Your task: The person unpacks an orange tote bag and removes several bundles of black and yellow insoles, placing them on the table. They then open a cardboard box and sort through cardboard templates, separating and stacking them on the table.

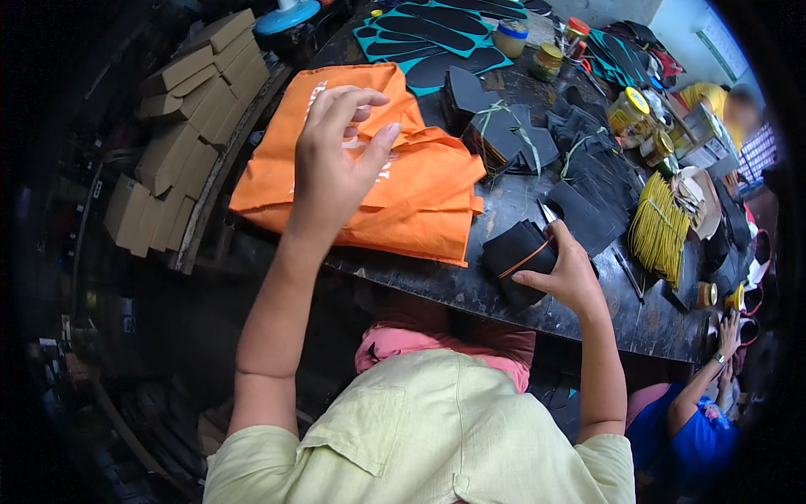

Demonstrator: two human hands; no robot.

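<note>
My left hand (342, 139) is raised above an orange fabric bag (285, 172) that lies on the dark table. Its fingers are loosely curled and the thumb stands apart, with nothing visible between them. At the table's near edge, my right hand (571, 270) closes on a stack of thin black cut pieces (514, 252). A narrow orange band (522, 259) runs across that stack. A pointed metal tip (547, 213) shows just beyond the right fingers; the hand hides the rest of that tool.
Tied bundles of black pieces (512, 139) lie beyond my right hand. Farther right are a yellow bundle (657, 227) and a lidded jar (631, 111). Teal-edged black sheets (432, 38) cover the far table. Cardboard boxes (180, 143) are stacked left. A co-worker's hand (729, 334) rests at right.
</note>
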